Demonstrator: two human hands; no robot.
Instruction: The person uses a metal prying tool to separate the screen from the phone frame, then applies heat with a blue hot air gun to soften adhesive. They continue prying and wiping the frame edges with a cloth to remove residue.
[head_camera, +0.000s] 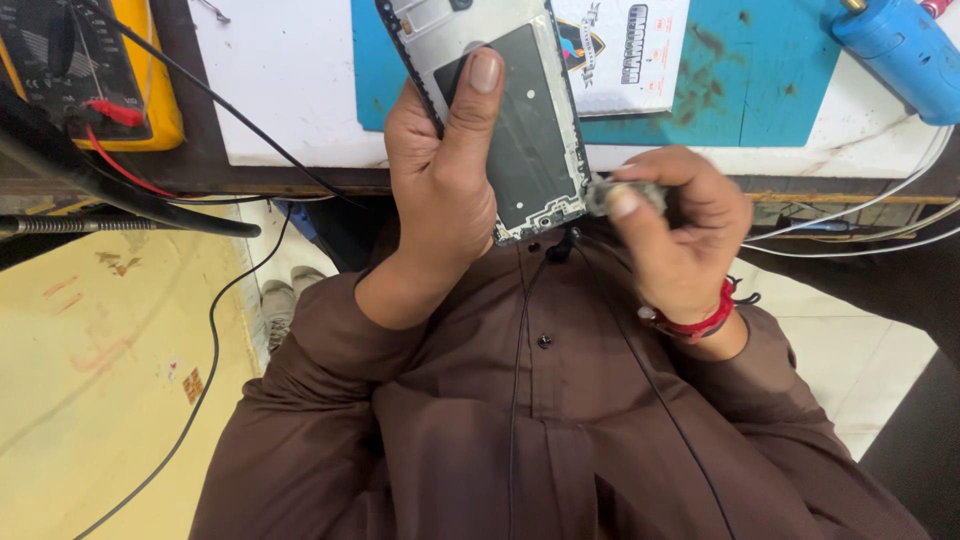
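Observation:
My left hand (440, 170) grips an opened phone frame (520, 130), back side up, with a dark rectangular panel in a silver-grey chassis; my thumb lies along that panel. My right hand (685, 235) pinches a small grey crumpled wad (625, 192) between thumb and fingers and presses it against the lower right corner of the phone frame. A red band circles my right wrist. Both hands are held above my lap, just in front of the workbench edge. My brown sleeves and shirt fill the lower half of the view.
A white workbench (290, 90) carries a teal mat (760, 90) with a printed card (625, 50). A yellow and black multimeter (90, 70) with red and black leads sits at the far left. A blue tool (900, 50) lies at the far right, with white cables below it.

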